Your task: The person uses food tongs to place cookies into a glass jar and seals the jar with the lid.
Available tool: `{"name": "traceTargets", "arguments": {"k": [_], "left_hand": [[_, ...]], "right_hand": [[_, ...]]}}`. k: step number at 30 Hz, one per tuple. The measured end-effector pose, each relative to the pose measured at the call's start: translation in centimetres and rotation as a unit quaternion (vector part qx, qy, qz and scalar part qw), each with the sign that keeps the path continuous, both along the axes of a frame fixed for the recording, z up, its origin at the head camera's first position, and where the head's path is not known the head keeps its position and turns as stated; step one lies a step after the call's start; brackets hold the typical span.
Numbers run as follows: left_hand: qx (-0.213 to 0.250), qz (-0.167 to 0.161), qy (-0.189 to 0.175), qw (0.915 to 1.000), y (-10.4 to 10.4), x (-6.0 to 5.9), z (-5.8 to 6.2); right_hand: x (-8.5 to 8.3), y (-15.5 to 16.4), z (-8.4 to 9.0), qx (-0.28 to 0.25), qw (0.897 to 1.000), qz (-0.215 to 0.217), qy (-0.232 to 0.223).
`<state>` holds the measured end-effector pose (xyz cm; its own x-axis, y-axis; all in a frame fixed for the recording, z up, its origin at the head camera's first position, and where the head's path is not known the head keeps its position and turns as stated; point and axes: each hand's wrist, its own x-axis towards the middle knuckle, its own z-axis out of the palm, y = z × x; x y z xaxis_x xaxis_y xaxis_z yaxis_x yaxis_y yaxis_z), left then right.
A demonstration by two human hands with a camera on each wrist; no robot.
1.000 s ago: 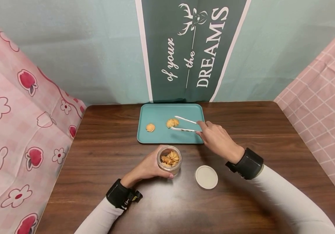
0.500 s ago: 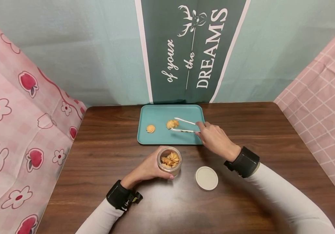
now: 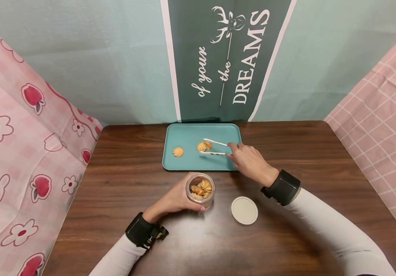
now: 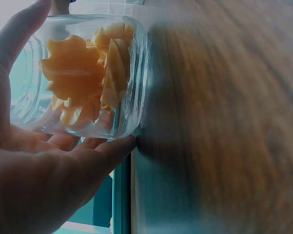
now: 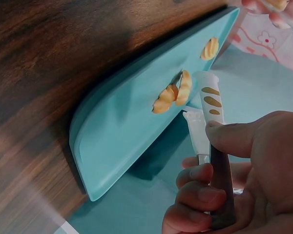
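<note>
My left hand [image 3: 177, 197] grips a small glass jar [image 3: 200, 189] of swirl cookies that stands on the table; in the left wrist view my palm and fingers [image 4: 44, 170] wrap the jar [image 4: 83, 73]. My right hand [image 3: 249, 161] holds white tongs [image 3: 215, 147] over the teal tray [image 3: 218, 163]. The tong tips lie on either side of a cookie [image 3: 203, 146], and a second cookie [image 3: 178, 151] lies to its left. The right wrist view shows the tongs [image 5: 210, 105] in my curled fingers [image 5: 205, 187], close to the cookie [image 5: 173, 95] on the tray [image 5: 122, 141].
A round white lid [image 3: 244, 210] lies flat on the dark wood table [image 3: 305, 153], right of the jar. Pink patterned cloth hangs at both sides, and a green banner covers the wall behind the tray.
My right hand and the tongs have slid a little to the left, so the tips reach further round the cookie. The left hand and jar have stayed put.
</note>
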<state>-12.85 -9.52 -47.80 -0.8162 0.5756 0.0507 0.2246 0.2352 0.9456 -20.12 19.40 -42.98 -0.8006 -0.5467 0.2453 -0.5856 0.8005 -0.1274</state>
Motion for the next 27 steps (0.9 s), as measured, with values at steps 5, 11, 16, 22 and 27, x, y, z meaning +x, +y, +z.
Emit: {"name": "traceTargets", "arguments": {"k": [5,11,16,22,27], "left_hand": [[-0.003,0.001,-0.004,1.0,0.0,0.0,0.0],[0.004,-0.005,0.0,1.0,0.0,0.0,0.1],[0.004,-0.004,0.001,1.0,0.0,0.0,0.0],[0.002,-0.001,-0.004,1.0,-0.1,0.0,0.1],[-0.005,0.002,-0.005,1.0,-0.1,0.0,0.2]], "right_hand": [[-0.2,-0.2,-0.2,-0.004,1.0,0.005,0.004],[-0.6,-0.4,-0.3,-0.001,1.0,0.006,-0.003],[-0.9,-0.6,-0.5,0.006,1.0,0.001,-0.011],[-1.0,-0.8,-0.6,0.008,1.0,-0.001,-0.011],[-1.1,-0.9,-0.6,0.01,1.0,-0.007,-0.019]]}}
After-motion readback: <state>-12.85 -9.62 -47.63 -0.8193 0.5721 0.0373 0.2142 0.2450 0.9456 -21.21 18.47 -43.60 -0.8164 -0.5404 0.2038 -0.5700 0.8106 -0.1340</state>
